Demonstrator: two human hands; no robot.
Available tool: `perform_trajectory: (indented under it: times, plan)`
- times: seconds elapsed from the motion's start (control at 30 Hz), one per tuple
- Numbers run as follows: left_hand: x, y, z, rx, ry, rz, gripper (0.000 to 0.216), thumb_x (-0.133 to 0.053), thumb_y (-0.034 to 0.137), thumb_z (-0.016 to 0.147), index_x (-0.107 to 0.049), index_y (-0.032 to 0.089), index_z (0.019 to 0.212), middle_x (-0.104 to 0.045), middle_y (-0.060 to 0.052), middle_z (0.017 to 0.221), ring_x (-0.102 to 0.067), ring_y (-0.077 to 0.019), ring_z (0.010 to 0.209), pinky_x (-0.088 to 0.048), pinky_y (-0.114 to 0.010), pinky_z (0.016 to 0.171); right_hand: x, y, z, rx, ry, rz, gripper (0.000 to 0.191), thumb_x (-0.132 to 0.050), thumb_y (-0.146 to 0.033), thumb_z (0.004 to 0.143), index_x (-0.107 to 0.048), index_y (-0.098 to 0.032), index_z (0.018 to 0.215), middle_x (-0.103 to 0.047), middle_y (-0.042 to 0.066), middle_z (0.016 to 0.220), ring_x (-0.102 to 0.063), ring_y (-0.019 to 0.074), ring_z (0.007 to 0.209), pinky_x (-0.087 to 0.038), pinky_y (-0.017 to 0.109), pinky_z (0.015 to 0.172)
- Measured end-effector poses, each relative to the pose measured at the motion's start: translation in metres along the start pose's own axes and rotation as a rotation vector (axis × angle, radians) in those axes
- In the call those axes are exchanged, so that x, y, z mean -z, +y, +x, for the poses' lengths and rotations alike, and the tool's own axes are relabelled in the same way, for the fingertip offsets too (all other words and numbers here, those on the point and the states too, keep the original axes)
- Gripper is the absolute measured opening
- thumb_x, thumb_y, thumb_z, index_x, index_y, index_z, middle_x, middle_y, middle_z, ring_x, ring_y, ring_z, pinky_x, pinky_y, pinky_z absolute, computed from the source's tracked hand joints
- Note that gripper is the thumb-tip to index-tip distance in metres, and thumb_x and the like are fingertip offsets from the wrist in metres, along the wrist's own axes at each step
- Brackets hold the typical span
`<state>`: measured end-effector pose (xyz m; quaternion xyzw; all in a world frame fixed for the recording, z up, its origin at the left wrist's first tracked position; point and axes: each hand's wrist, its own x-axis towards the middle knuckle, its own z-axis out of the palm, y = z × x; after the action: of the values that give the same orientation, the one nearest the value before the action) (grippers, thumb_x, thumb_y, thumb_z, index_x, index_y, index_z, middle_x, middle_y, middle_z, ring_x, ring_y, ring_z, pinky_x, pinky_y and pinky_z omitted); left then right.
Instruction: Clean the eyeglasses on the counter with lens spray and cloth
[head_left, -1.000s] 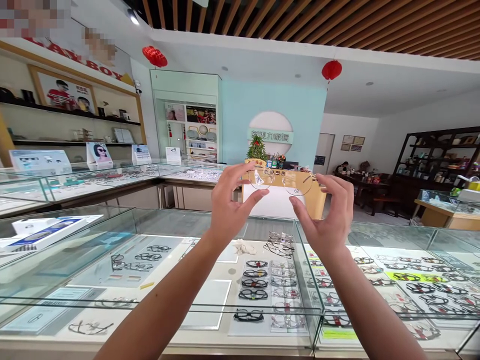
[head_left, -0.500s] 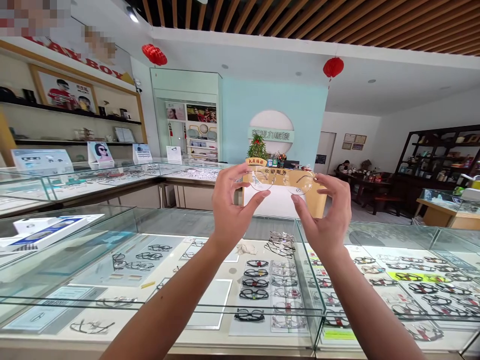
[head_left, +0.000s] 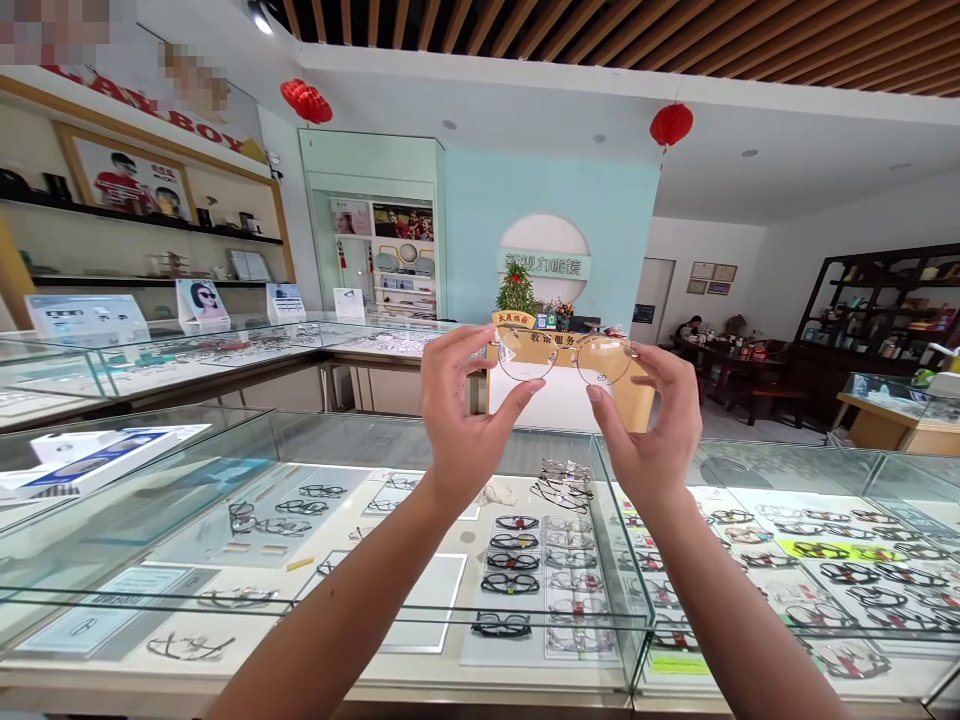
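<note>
A pair of thin-rimmed round eyeglasses point(head_left: 602, 362) is held up in front of me, above the glass display case. My left hand point(head_left: 465, 405) grips its left side, with fingers at the top outer edge and the thumb by the lower rim. On the other side my right hand point(head_left: 656, 410) pinches the right edge, thumb near the bottom of the lens. The lenses are clear, and a small dark mark shows low on the right one. Through them the far counter and its sign are visible.
Under my arms stands a glass display case point(head_left: 431, 620) with rows of eyeglass frames point(head_left: 511, 562). Another glass counter point(head_left: 217, 345) runs along the left and back. A cash desk point(head_left: 525, 405) stands ahead. At the far right a person point(head_left: 688, 328) sits by a dark table.
The eyeglasses have turned slightly, so their rims show darker and clearer. Both hands keep nearly the same place and grip. The view has shifted a little.
</note>
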<state>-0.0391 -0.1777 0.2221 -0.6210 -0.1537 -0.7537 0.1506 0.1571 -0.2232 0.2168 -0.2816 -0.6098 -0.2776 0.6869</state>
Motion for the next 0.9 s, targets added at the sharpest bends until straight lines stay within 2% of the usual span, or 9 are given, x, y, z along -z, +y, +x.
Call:
perform_trajectory:
  times: [0.33, 0.63, 0.77, 0.9]
  plan:
    - [-0.002, -0.001, -0.002, -0.066, 0.009, 0.072, 0.063, -0.084, 0.046, 0.093, -0.053, 0.034, 0.146, -0.062, -0.01, 0.139, -0.064, -0.0293, 0.133, -0.069, -0.047, 0.092, -0.004, 0.003, -0.002, -0.031, -0.005, 0.001, 0.05, -0.076, -0.035, 0.099, -0.056, -0.031, 0.144, -0.071, 0.013, 0.133, -0.071, 0.031, 0.123, -0.066, 0.049, 0.089]
    - [-0.004, 0.011, 0.003, -0.135, 0.033, 0.115, 0.06, -0.088, 0.041, 0.089, -0.057, 0.034, 0.14, -0.065, -0.007, 0.131, -0.067, -0.0279, 0.124, -0.066, -0.05, 0.098, -0.009, 0.014, -0.011, -0.196, -0.068, 0.119, 0.045, -0.074, -0.037, 0.1, -0.057, -0.029, 0.142, -0.071, 0.013, 0.138, -0.072, 0.0295, 0.128, -0.065, 0.047, 0.092]
    - [-0.006, 0.011, 0.005, -0.091, -0.004, 0.142, 0.056, -0.086, 0.044, 0.091, -0.059, 0.032, 0.139, -0.066, -0.008, 0.131, -0.066, -0.0281, 0.125, -0.065, -0.048, 0.095, -0.011, 0.019, -0.012, -0.236, -0.069, 0.154, 0.045, -0.074, -0.038, 0.1, -0.058, -0.03, 0.141, -0.071, 0.012, 0.138, -0.071, 0.029, 0.127, -0.064, 0.046, 0.093]
    - [-0.009, 0.006, 0.002, 0.064, -0.04, 0.063, 0.055, -0.085, 0.048, 0.092, -0.06, 0.029, 0.137, -0.068, -0.009, 0.134, -0.067, -0.027, 0.127, -0.064, -0.044, 0.094, -0.012, 0.017, -0.01, -0.195, -0.007, 0.13, 0.045, -0.075, -0.038, 0.099, -0.059, -0.03, 0.14, -0.068, 0.011, 0.131, -0.069, 0.0284, 0.123, -0.063, 0.044, 0.091]
